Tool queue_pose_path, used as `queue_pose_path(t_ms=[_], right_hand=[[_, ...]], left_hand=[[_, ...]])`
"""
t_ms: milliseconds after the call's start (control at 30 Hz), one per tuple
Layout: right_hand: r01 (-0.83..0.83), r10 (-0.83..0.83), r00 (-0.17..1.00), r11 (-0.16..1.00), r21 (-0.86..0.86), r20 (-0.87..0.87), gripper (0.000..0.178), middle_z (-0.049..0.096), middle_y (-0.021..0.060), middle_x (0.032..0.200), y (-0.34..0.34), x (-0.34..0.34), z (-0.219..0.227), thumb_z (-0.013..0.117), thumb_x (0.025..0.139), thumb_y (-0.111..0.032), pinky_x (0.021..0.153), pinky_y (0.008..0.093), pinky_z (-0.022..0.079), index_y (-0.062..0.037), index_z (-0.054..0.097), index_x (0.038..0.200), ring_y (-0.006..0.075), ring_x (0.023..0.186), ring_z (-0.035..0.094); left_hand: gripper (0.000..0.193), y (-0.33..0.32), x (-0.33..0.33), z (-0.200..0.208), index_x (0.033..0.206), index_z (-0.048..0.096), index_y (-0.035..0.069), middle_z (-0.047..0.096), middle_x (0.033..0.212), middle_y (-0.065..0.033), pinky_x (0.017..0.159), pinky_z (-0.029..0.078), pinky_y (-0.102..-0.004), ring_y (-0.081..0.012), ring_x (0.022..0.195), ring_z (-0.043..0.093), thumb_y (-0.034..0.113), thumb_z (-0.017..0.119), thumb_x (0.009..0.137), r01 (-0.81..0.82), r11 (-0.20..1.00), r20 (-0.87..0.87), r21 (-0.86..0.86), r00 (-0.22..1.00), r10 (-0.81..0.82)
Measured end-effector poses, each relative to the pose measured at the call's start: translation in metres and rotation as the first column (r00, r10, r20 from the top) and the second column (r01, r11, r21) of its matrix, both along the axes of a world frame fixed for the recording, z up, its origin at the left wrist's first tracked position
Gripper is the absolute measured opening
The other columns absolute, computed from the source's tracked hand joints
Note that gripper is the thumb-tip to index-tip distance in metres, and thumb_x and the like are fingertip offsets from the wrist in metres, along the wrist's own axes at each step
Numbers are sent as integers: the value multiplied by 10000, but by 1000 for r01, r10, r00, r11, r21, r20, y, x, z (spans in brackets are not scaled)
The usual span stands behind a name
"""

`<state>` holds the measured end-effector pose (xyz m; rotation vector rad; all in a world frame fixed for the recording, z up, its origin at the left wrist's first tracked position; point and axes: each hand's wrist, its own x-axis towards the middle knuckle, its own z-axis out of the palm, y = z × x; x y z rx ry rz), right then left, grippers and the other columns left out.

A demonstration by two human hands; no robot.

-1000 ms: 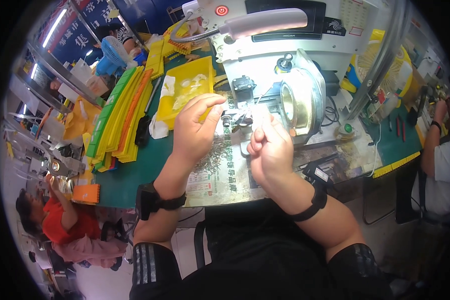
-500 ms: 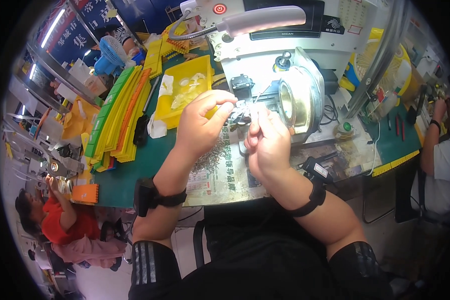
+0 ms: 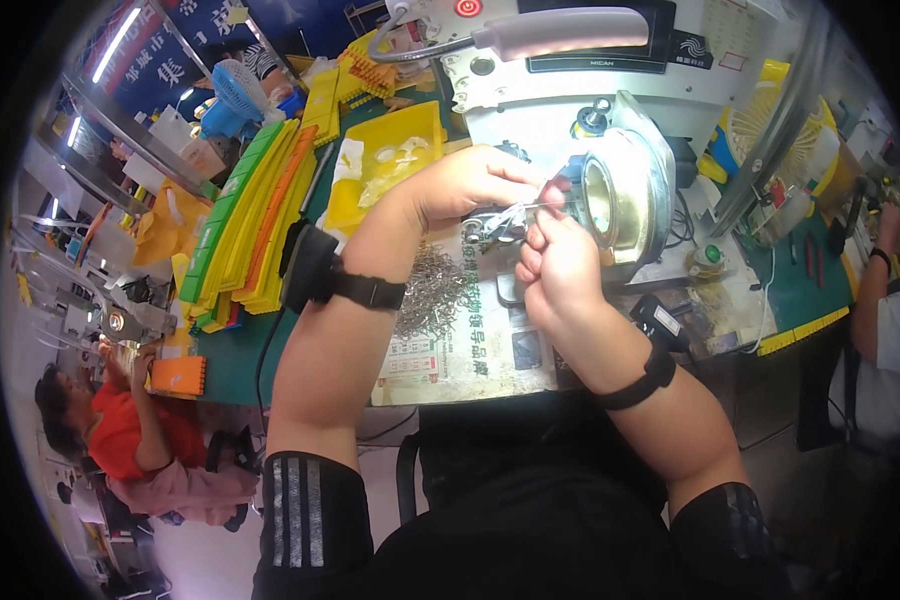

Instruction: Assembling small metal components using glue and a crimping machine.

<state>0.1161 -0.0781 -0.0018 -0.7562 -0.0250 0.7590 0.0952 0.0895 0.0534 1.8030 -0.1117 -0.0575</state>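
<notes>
My left hand [image 3: 470,185] and my right hand [image 3: 560,265] meet in front of the round metal drum [image 3: 620,195] of a white bench machine [image 3: 530,95]. Together they pinch a small shiny metal part with thin wires [image 3: 515,215], holding it close to the drum's opening. The left fingers grip the part from above, the right fingers from below. A heap of small silvery metal pieces [image 3: 432,290] lies on printed paper [image 3: 450,350] under my left wrist. Both wrists wear black bands.
A yellow tray [image 3: 375,165] with clear bags stands to the left, beside stacked green, orange and yellow strips [image 3: 250,225]. A blue fan [image 3: 235,95] stands at the back left. One person in red [image 3: 120,440] sits lower left; another person's arm [image 3: 880,270] is at the right.
Both hands have moved up and toward the drum, carrying the small metal part to its opening. My left forearm now lies further over the paper.
</notes>
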Motion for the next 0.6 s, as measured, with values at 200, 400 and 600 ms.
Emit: queue_pose_path(t_ms=[200,400,600], right_hand=[[-82,82,997,996,-22,1,96,496,-2,719,-6,2,-7,477,1059,-169,471,261,322,-95,538,1044,87,494,388],[-125,113,971,991,48,212,174,513,4,730,-31,-12,-5,486,1053,-195,521,256,361,-74,552,1160,103,539,432],[-184,138,951,972,147,276,151,441,-20,630,-18,-16,15,518,1048,-184,477,228,332,-53,568,1104,72,491,390]], left_hand=[[164,-4,-14,11,1038,676,28,662,995,-37,862,480,-291,-136,916,591,173,641,968,-213,912,39,350,976,213],[194,-23,-45,16,961,660,-10,636,911,-78,791,472,-304,-176,862,604,181,626,966,-500,735,471,459,838,276],[189,-19,-37,1,985,717,-17,685,911,-50,800,476,-273,-125,847,609,152,633,974,-528,799,430,289,817,384]])
